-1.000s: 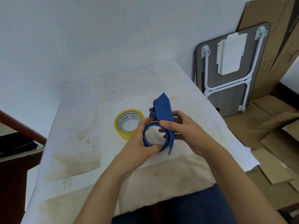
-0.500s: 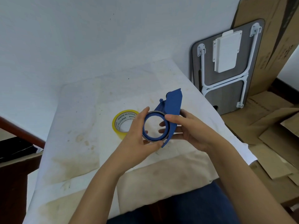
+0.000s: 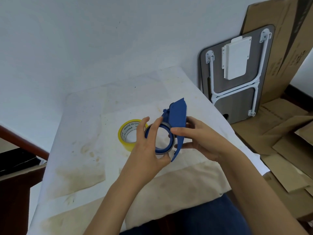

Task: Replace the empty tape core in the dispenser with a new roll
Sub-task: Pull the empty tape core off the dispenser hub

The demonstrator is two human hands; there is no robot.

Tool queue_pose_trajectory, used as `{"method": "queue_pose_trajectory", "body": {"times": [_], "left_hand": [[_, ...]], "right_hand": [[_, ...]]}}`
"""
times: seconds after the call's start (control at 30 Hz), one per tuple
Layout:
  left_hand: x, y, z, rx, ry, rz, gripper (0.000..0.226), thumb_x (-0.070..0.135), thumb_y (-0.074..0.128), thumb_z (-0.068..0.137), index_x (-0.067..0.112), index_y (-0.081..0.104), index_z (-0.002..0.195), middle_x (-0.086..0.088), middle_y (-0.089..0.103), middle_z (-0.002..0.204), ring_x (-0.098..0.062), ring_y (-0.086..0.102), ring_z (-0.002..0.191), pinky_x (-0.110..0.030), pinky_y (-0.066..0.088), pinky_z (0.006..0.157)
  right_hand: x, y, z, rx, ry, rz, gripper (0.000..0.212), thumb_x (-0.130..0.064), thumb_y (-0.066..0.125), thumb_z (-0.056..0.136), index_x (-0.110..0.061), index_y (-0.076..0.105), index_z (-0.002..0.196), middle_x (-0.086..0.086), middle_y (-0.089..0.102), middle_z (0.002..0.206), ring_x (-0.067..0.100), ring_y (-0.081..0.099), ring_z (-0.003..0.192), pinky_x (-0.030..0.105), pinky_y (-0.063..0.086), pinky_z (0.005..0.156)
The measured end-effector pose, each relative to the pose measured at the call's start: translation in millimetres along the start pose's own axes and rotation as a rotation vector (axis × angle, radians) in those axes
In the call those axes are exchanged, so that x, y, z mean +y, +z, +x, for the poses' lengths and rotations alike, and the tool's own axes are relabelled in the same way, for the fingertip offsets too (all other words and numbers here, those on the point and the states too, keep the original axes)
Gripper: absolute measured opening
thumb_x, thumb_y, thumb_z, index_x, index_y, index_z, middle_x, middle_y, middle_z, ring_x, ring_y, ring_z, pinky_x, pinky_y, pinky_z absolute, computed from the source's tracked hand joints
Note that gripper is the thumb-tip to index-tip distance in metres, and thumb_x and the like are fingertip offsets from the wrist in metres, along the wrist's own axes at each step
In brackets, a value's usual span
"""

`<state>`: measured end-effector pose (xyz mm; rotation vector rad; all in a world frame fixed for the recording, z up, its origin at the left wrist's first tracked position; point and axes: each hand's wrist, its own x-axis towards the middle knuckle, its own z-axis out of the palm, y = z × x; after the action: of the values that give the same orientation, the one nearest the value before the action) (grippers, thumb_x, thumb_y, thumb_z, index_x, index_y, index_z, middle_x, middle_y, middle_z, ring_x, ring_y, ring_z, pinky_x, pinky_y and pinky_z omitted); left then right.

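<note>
I see both hands up, right hand (image 3: 201,141) clamping dispenser (image 3: 177,121), left hand (image 3: 149,146) pinching core (image 3: 165,150), yellow roll (image 3: 126,134) on table (image 3: 81,133).

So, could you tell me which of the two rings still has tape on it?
The yellow roll lying on the table; the grey core in the blue dispenser is bare.

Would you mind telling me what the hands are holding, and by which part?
Both hold the blue tape dispenser: the right hand grips its flat body, the left hand pinches the ring-shaped hub carrying the empty core.
</note>
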<state>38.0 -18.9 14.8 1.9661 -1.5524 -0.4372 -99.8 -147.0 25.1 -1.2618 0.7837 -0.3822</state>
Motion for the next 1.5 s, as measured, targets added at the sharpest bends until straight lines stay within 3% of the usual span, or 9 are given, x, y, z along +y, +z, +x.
{"method": "queue_pose_trajectory", "body": {"times": [0.17, 0.3, 0.63, 0.8, 0.93, 1.03, 1.17, 1.33, 1.5], "left_hand": [[4, 3, 2, 0.072, -0.012, 0.059, 0.103, 0.027, 0.081, 0.079, 0.037, 0.014, 0.157, 0.001, 0.003, 0.164, -0.005, 0.025, 0.136, -0.001, 0.030, 0.094], [-3, -4, 4, 0.145, -0.005, 0.110, 0.100, 0.028, 0.082, 0.078, 0.028, 0.021, 0.157, -0.002, 0.030, 0.152, -0.016, 0.040, 0.131, -0.017, 0.041, 0.090], [-18, -20, 5, -0.031, -0.003, 0.041, 0.097, 0.025, 0.081, 0.079, 0.031, 0.020, 0.155, 0.009, 0.030, 0.146, 0.004, 0.033, 0.112, 0.008, 0.035, 0.078], [-20, -19, 7, -0.049, 0.012, 0.056, 0.103, 0.023, 0.079, 0.081, 0.038, 0.011, 0.157, 0.011, 0.026, 0.148, -0.004, 0.035, 0.127, 0.002, 0.037, 0.081], [-18, -27, 7, 0.008, -0.012, -0.094, 0.098, 0.028, 0.080, 0.080, 0.045, 0.017, 0.152, 0.029, 0.031, 0.135, 0.021, 0.035, 0.117, 0.004, 0.034, 0.087], [-22, -46, 8, 0.117, -0.109, -0.342, 0.097, 0.035, 0.085, 0.075, 0.054, 0.023, 0.147, 0.043, 0.030, 0.134, 0.022, 0.038, 0.127, -0.014, 0.040, 0.101], [-40, -70, 16, 0.219, -0.261, -0.452, 0.106, 0.059, 0.083, 0.067, 0.047, 0.022, 0.153, 0.025, 0.029, 0.157, 0.000, 0.041, 0.138, -0.035, 0.041, 0.113], [-76, -81, 39, 0.310, -0.376, -0.213, 0.097, 0.037, 0.079, 0.082, 0.035, 0.018, 0.157, 0.000, 0.019, 0.153, -0.009, 0.038, 0.127, -0.028, 0.033, 0.104], [-126, -84, 65, 0.305, -0.484, -0.087, 0.099, 0.031, 0.078, 0.083, 0.033, 0.015, 0.159, -0.012, 0.021, 0.153, -0.034, 0.032, 0.143, -0.046, 0.034, 0.114]], "right_hand": [[-3, 2, -1, 0.012, 0.005, 0.013, 0.052, -0.022, 0.073, 0.083, -0.015, 0.051, 0.130, 0.006, 0.063, 0.123, 0.025, 0.065, 0.110, 0.049, 0.057, 0.090], [-2, 0, -3, -0.016, 0.033, 0.024, 0.050, -0.028, 0.070, 0.085, -0.016, 0.050, 0.129, 0.004, 0.065, 0.121, 0.024, 0.066, 0.109, 0.046, 0.059, 0.087], [4, 4, -3, -0.003, 0.056, 0.035, 0.068, -0.054, 0.070, 0.070, -0.019, 0.053, 0.126, 0.000, 0.065, 0.109, 0.020, 0.066, 0.099, 0.035, 0.056, 0.078], [8, 11, 3, 0.116, 0.056, 0.097, 0.047, -0.041, 0.067, 0.085, -0.017, 0.054, 0.123, 0.006, 0.067, 0.111, 0.026, 0.066, 0.102, 0.033, 0.055, 0.076], [4, 11, 7, 0.184, 0.035, 0.161, 0.047, -0.036, 0.069, 0.085, -0.013, 0.055, 0.123, 0.009, 0.067, 0.115, 0.027, 0.067, 0.101, 0.038, 0.058, 0.085], [-2, 6, 10, 0.250, 0.010, 0.271, 0.045, -0.035, 0.068, 0.085, -0.010, 0.058, 0.121, 0.011, 0.068, 0.113, 0.027, 0.067, 0.100, 0.040, 0.058, 0.087], [-15, 10, 16, 0.312, -0.043, 0.498, 0.015, -0.030, 0.063, 0.090, -0.018, 0.064, 0.100, 0.010, 0.068, 0.104, 0.023, 0.065, 0.093, 0.037, 0.056, 0.079], [-20, 34, 30, 0.319, -0.036, 0.590, 0.010, -0.029, 0.063, 0.091, -0.021, 0.062, 0.097, 0.004, 0.069, 0.099, 0.019, 0.066, 0.089, 0.034, 0.056, 0.074], [-21, 51, 40, 0.354, -0.059, 0.577, 0.018, -0.029, 0.063, 0.091, -0.019, 0.061, 0.106, 0.002, 0.069, 0.099, 0.016, 0.067, 0.088, 0.030, 0.057, 0.070]]}}
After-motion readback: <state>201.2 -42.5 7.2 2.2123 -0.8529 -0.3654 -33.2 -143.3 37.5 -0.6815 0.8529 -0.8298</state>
